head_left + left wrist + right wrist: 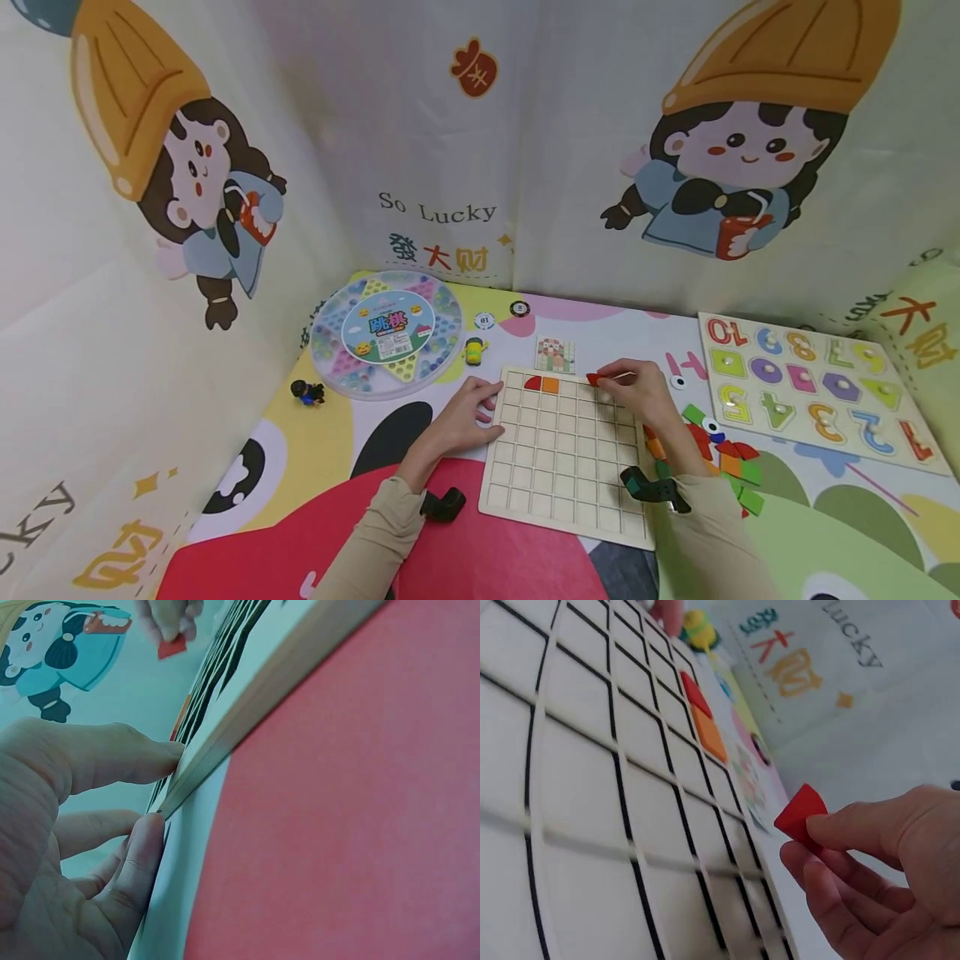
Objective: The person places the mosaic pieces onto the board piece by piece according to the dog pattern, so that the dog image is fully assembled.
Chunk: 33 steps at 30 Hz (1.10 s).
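The right hand (637,392) pinches a small red tile (593,379) between thumb and fingertips, holding it just above the top row of the wooden grid board (562,467), toward the board's one o'clock corner. In the right wrist view the red tile (801,813) sits clamped at the fingertips (832,829), clear of the board's surface. Two pieces already lie in the top row at about eleven o'clock on the board: a red quarter-round tile (532,383) and, touching it on the right, an orange square tile (551,385). The left hand (467,412) rests against the board's nine o'clock edge, fingers loosely extended, thumb and fingertips (142,754) touching the rim and gripping nothing. A pattern card (556,354) lies just beyond the board at twelve o'clock. A heap of loose coloured tiles (731,467) lies on the tabletop at the board's three o'clock, beside the right forearm. Farther at two o'clock is a number puzzle board (817,392); at ten o'clock, a round Chinese checkers set (387,333).
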Available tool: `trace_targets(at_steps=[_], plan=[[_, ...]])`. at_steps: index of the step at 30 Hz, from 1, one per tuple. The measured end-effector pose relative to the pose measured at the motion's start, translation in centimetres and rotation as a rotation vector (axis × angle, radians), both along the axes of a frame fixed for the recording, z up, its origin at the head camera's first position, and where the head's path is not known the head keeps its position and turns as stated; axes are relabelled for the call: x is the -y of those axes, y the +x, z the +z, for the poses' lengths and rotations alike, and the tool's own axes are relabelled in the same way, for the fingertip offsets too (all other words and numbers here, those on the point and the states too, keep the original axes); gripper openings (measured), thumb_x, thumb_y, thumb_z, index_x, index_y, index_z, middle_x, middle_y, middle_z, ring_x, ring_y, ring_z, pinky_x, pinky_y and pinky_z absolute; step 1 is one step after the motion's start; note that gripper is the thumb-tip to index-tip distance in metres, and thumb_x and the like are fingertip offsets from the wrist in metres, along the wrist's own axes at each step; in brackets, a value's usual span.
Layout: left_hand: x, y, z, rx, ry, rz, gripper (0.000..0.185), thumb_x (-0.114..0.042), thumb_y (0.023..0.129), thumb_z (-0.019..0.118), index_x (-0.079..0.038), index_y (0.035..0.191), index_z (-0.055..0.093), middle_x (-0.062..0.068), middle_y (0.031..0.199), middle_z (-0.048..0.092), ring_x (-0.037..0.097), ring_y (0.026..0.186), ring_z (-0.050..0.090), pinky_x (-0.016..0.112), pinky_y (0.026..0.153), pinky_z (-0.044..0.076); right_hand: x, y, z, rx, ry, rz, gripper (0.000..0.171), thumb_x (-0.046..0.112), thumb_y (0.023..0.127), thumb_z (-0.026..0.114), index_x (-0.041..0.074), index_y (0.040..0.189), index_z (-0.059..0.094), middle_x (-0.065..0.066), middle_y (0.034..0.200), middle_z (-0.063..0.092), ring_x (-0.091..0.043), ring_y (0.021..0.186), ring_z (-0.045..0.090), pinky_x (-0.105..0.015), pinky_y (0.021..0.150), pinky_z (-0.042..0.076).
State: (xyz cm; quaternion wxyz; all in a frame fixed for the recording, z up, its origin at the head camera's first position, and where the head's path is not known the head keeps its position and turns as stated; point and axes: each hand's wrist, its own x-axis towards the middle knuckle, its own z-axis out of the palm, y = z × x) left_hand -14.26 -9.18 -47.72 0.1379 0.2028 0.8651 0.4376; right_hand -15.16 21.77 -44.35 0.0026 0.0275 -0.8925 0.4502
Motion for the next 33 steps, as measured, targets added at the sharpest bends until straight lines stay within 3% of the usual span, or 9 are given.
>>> trace_targets(at_steps=[10, 29, 33], plan=[[0.0, 0.1, 0.3, -0.007, 0.008, -0.006, 0.071, -0.013, 0.084, 0.076, -0.001, 0.146, 0.045, 0.01, 0.12, 0.046, 0.016, 0.091, 0.061, 0.027, 0.082, 0.054, 3.6, -0.8, -1.0, 0.027, 0.017, -0.003, 0.01, 0.003, 0.086, 0.072, -0.005, 0.091, 0.073, -0.013, 0.081, 0.069, -0.023, 0.073, 0.06, -0.028, 0.058, 0.047], [0.0, 0.1, 0.5, -0.006, -0.013, -0.002, 0.072, -0.013, 0.083, 0.077, 0.0, 0.146, 0.045, 0.011, 0.12, 0.045, 0.016, 0.092, 0.061, 0.025, 0.081, 0.053, 4.7, -0.7, -1.6, 0.046, 0.192, -0.039, 0.017, 0.019, 0.088, 0.075, 0.003, 0.085, 0.075, -0.004, 0.074, 0.067, -0.021, 0.07, 0.056, -0.03, 0.058, 0.042], [0.0, 0.1, 0.5, -0.008, -0.012, -0.003, 0.072, -0.013, 0.083, 0.077, 0.0, 0.146, 0.045, 0.011, 0.119, 0.046, 0.016, 0.091, 0.06, 0.025, 0.081, 0.053, 4.8, -0.7, -1.7, 0.015, 0.194, -0.046, 0.015, 0.019, 0.087, 0.075, 0.003, 0.088, 0.075, -0.005, 0.076, 0.067, -0.021, 0.071, 0.057, -0.031, 0.059, 0.043]])
